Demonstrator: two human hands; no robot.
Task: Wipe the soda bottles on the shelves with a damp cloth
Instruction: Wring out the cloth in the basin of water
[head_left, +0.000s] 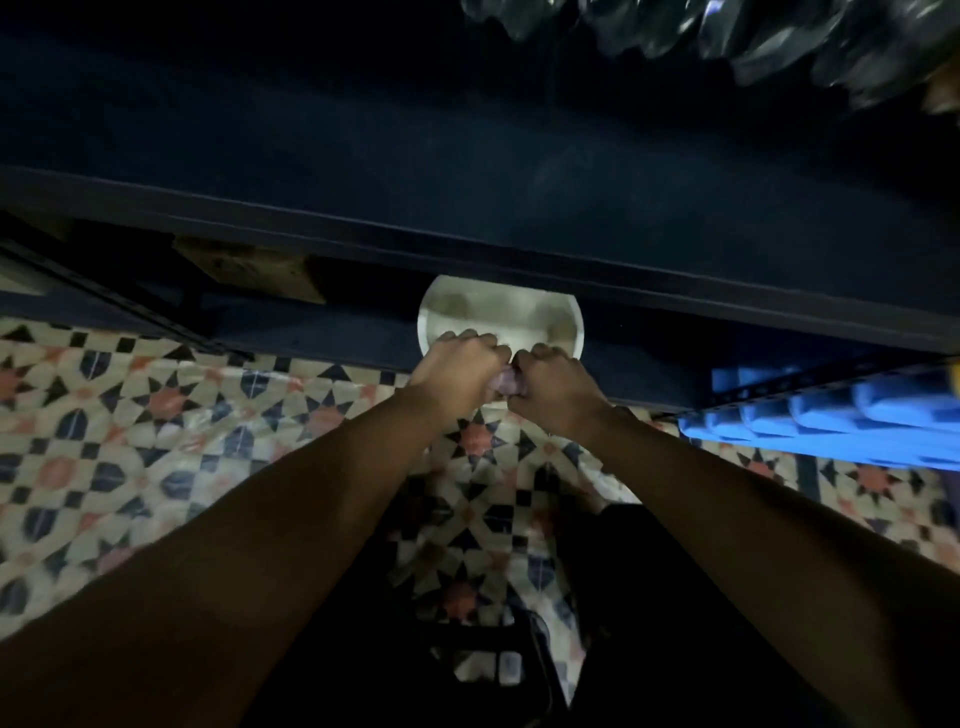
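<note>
Both fists clench the cloth (508, 385) over the white basin (563, 325): left hand (460, 366), right hand (553, 387). Twist oppositely until damp, not dripping. The bottles (727, 31) sit far right on the shelf (467, 244).

shop storeroom | dark shelf (467, 244) | bottles (779, 36) | blue crates (831, 421)

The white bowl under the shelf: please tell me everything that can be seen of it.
The white bowl is round, pale and smooth, perhaps plastic or enamel. It stands upright on the floor, its far part hidden under the dark shelf edge. Its inside looks cloudy; whether it holds water is unclear. The left hand and right hand grip a small purplish cloth at its near rim. Whether they touch the bowl cannot be told.
</note>
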